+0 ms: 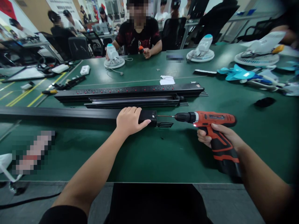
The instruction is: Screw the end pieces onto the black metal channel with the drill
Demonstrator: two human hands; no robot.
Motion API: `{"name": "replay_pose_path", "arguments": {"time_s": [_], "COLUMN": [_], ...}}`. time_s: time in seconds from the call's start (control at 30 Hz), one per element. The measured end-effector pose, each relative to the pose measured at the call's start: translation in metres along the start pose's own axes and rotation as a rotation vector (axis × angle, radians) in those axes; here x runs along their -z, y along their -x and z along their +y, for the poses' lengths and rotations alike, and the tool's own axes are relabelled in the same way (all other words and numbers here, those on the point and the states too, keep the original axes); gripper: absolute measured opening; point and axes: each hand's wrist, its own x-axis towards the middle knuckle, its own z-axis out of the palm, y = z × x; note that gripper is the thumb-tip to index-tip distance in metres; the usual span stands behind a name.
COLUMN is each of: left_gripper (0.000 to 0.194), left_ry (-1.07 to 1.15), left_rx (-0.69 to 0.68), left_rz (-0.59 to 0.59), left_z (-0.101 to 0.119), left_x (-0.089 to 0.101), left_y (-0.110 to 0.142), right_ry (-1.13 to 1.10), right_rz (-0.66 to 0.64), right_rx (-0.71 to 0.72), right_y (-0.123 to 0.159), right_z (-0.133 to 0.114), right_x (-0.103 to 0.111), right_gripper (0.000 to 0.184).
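My left hand (128,122) presses down on a long black metal bar (70,114) near its right end, fingers over the far edge and thumb along the near side. In my right hand (223,136) is an orange and black cordless drill (216,119), its work light lit. The drill's long thin bit (166,116) points left and its tip meets the bar's end face; whether it sits in a screw is too small to tell. Thin dark prongs (164,125) stick out below that end. A small dark piece (162,137) lies nearby on the table.
Behind the bar lie a long black power strip (130,90) and a black channel (133,101). White fans (114,59) and blue fan blades (240,73) are farther back. Across the green table (149,161) sits a person (140,34) holding an orange-tipped tool.
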Motion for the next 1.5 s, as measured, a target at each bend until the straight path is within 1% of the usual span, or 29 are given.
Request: {"name": "replay_pose_path", "arguments": {"time_s": [0.23, 0.53, 0.77, 1.07, 1.2, 1.5], "left_gripper": [0.064, 0.063, 0.063, 0.062, 0.061, 0.059], "left_ry": [-0.006, 0.001, 0.002, -0.002, 0.003, 0.005], "left_rx": [-0.003, 0.001, 0.009, 0.008, 0.007, 0.011], "left_rz": [-0.009, -0.015, -0.032, -0.02, -0.017, -0.021], "left_z": [0.0, 0.002, 0.001, 0.001, 0.0, 0.002], "left_x": [0.002, 0.004, 0.003, 0.002, 0.002, 0.004], "left_y": [-0.001, -0.002, -0.001, -0.001, 0.0, -0.001], "right_ry": [-0.017, -0.046, -0.07, 0.047, 0.028, -0.003], "right_rz": [0.062, 0.024, 0.025, 0.03, 0.044, 0.025], "right_rx": [0.015, -0.03, -0.019, 0.023, 0.033, 0.001], "right_y": [0.0, -0.003, -0.002, -0.002, -0.002, -0.002], "right_z": [-0.001, 0.002, 0.002, 0.003, 0.003, 0.002], "right_x": [-0.003, 0.009, 0.006, 0.006, 0.006, 0.004], "right_gripper": [0.03, 0.031, 0.031, 0.029, 0.028, 0.029]}}
